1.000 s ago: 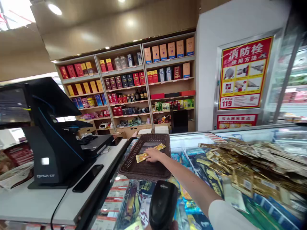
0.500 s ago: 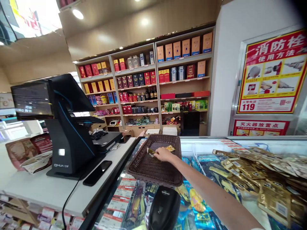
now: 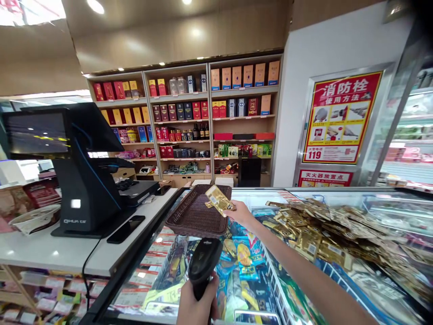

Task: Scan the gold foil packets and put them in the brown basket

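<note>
My left hand [image 3: 199, 300] is wrapped round the grip of a black handheld barcode scanner [image 3: 204, 259], its head pointing away over the freezer glass. Pinched in my right hand [image 3: 241, 214] is a gold foil packet [image 3: 219, 200], raised above the right side of a brown woven basket [image 3: 192, 225]. Another bit of gold packaging [image 3: 209, 205] shows inside the basket, partly behind the held packet. The basket rests on the glass top of the freezer. To the right, a large heap of gold packets [image 3: 304, 237] lies spread over the glass.
A black cash register [image 3: 86, 180] stands on the white counter [image 3: 77, 253] at left, with a phone [image 3: 126, 229] beside it. Bags of frozen goods [image 3: 241, 253] show through the freezer glass. Shelves of boxed bottles [image 3: 182, 113] line the back wall.
My right hand has lifted a gold packet up out of the basket and turned it broad side up. The left hand, gripping the scanner, has come into view. My view has swung right.
</note>
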### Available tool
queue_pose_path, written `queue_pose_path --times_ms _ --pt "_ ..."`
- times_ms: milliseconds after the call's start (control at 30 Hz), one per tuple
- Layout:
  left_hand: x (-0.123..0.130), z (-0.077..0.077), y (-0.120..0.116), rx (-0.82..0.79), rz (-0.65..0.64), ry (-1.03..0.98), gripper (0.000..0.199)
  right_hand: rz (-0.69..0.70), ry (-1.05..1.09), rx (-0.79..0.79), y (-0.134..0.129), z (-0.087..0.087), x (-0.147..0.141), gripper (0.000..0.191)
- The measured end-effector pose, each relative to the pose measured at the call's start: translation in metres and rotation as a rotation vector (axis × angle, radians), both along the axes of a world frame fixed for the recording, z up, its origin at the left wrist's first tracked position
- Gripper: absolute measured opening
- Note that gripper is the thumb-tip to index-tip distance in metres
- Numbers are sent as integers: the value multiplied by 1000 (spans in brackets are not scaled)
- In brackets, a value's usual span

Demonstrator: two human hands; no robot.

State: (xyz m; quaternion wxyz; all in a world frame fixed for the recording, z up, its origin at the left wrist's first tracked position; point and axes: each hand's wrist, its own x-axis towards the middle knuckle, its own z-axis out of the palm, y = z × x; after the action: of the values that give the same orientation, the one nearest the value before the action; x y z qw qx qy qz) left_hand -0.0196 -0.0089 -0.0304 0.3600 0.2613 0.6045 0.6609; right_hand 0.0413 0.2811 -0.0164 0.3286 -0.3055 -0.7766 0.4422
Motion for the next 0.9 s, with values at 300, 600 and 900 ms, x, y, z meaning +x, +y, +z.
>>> queue_pose_path --times_ms 300,600,900 --pt "13 33 9 28 -92 92 42 -113 180 -55 -13 -8 78 23" --pt "18 19 30 45 -125 152 44 -142 173 -129 -18 -11 95 25" --pt "9 3 37 20 -151 205 44 -122 189 -190 -25 -15 97 22"
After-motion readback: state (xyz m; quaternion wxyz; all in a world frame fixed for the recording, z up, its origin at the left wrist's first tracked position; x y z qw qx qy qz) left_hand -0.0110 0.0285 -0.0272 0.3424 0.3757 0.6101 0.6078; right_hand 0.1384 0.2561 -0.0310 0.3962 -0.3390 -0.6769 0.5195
